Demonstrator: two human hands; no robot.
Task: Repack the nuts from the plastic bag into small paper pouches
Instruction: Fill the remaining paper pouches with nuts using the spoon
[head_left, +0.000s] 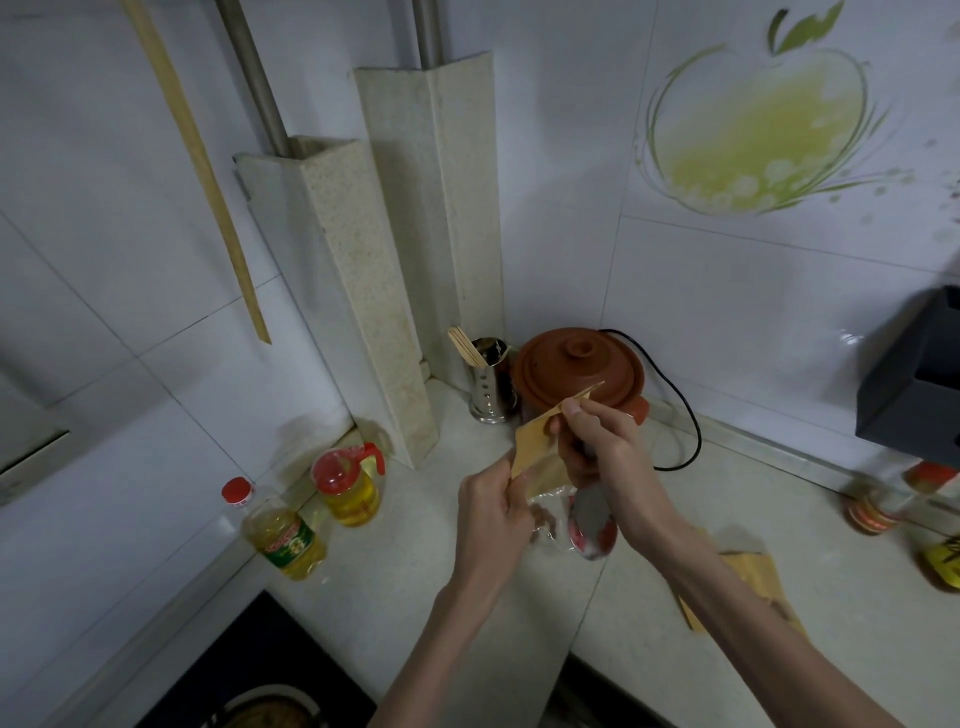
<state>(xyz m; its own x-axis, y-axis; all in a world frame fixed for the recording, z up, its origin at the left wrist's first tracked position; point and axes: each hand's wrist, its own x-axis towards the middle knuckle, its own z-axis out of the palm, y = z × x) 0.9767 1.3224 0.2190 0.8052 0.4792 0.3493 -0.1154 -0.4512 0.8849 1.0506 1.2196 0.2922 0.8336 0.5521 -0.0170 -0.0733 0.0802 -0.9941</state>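
Both hands pinch small tan paper pouch (535, 452) in front of brown clay pot (579, 371): left hand (491, 512) btm edge, right hand (602, 447) top. Spread mouth fully b4 filling.

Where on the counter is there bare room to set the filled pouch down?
Bare counter lies between the oil bottles and the left hand, and again right of the cord. It is crowded under the hands, around the plastic bag, and by the spare pouches.

My right hand (597, 447) hides part of the plastic bag (582, 525); its nuts blur. My forearm covers the paper pouches (753, 577) near the counter's (415, 561) front edge.
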